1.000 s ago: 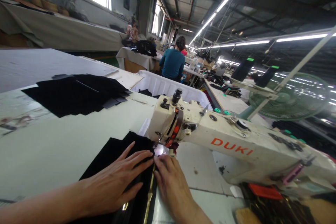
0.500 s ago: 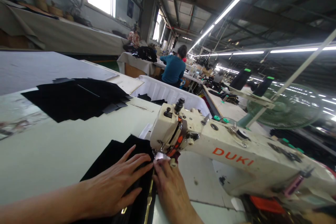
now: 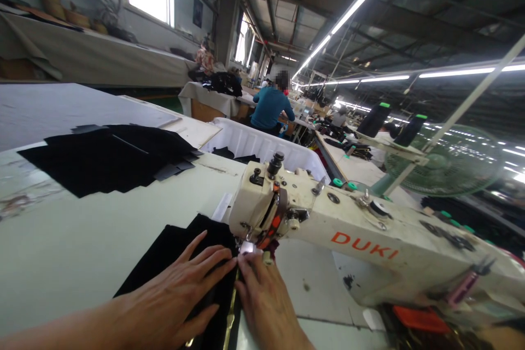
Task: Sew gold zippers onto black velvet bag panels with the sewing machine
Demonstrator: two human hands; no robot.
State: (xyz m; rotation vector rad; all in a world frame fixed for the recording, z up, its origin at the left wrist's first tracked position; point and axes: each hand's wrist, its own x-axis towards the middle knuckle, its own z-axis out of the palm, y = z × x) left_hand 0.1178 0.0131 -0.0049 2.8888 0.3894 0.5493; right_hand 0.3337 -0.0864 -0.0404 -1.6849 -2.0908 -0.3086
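Black fabric [image 3: 158,260] lies on the sewing table under my left hand [image 3: 184,284]. That hand is open, its fingers spread and resting on the cloth just left of the needle area. A gold-toothed zipper [image 3: 232,306] runs along the fabric's right side, with a gold pull partly hidden beneath my left hand. My right hand [image 3: 264,295] is closed at the zipper's edge, fingertips close to the lit presser foot area. The white sewing machine [image 3: 311,213] stands over the cloth, its head directly ahead of both hands. The needle itself is hidden.
A stack of black fabric pieces [image 3: 110,161] lies at the left. Behind the machine is a white plastic bin [image 3: 262,145] with black pieces inside. Pink-handled snips [image 3: 463,287] rest on the machine's right side. A person in blue [image 3: 270,106] sits farther off.
The camera view has shifted slightly. Both hands keep nearly the same pose at the cloth, and the gold pull is now more hidden under my left hand.
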